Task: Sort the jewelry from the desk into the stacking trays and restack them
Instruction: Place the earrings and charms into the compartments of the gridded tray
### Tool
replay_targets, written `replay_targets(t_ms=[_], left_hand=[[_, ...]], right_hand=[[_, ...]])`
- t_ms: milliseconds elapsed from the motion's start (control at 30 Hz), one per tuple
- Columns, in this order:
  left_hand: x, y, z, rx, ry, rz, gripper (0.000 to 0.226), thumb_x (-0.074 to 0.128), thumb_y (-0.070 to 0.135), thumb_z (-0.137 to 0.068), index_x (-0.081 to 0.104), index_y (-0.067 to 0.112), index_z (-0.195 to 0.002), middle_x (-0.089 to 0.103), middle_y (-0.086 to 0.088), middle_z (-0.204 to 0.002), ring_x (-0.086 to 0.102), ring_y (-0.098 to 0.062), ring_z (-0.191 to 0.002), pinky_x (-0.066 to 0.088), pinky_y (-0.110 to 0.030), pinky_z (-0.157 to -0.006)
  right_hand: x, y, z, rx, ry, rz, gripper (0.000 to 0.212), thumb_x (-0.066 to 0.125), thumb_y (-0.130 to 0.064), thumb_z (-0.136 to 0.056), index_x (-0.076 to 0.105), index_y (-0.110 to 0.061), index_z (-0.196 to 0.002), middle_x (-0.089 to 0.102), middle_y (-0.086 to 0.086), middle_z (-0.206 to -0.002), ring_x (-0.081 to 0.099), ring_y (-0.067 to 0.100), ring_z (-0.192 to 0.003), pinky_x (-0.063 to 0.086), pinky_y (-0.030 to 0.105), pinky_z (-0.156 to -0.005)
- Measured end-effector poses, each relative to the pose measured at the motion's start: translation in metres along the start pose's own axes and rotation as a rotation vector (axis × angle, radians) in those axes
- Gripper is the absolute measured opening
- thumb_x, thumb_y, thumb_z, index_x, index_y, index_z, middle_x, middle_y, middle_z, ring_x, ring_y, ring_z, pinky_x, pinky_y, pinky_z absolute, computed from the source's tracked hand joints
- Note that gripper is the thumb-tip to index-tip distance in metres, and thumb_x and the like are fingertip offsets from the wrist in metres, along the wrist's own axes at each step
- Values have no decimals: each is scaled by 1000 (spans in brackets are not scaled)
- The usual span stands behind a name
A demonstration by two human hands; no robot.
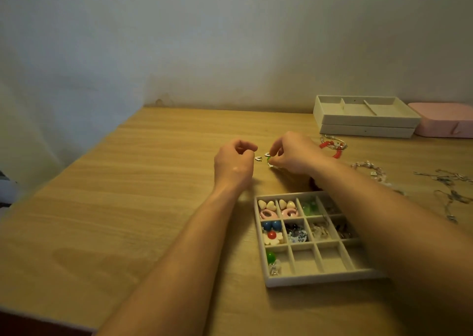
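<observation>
1. The left hand pinches a small white heart earring over the wooden surface.
2. The right hand pinches a white-and-green earring, maybe pairing both for the near grey divided tray.

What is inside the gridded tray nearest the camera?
The gridded tray holds cream hearts, pink rings, blue beads, a flower piece and a green bead; two front cells look empty. The right forearm covers its right-hand cells.

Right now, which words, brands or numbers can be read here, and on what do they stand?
None can be read. The divided tray, the stacked trays and the pink box show no writing; the jewelry is too small and blurred to tell.
</observation>
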State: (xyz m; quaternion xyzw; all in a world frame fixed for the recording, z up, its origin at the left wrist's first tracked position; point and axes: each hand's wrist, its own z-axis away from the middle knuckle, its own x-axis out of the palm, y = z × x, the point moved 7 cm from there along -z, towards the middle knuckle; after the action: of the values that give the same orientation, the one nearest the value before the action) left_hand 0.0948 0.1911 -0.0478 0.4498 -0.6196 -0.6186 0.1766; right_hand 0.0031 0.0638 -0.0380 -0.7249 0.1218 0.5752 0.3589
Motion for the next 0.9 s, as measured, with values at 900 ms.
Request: replay_targets(t_ms=[900], left_hand=[[8,20,39,20,-379,414,20,58,10,-99,67,17,-116,74,-5,-108,71,-20,-99,61,-32,-82]], right_hand=[[-24,2,58,-18,-108,-882,13,67,-24,-97,71,-14,-104,74,4,-95,68,14,-79,57,24,-69]])
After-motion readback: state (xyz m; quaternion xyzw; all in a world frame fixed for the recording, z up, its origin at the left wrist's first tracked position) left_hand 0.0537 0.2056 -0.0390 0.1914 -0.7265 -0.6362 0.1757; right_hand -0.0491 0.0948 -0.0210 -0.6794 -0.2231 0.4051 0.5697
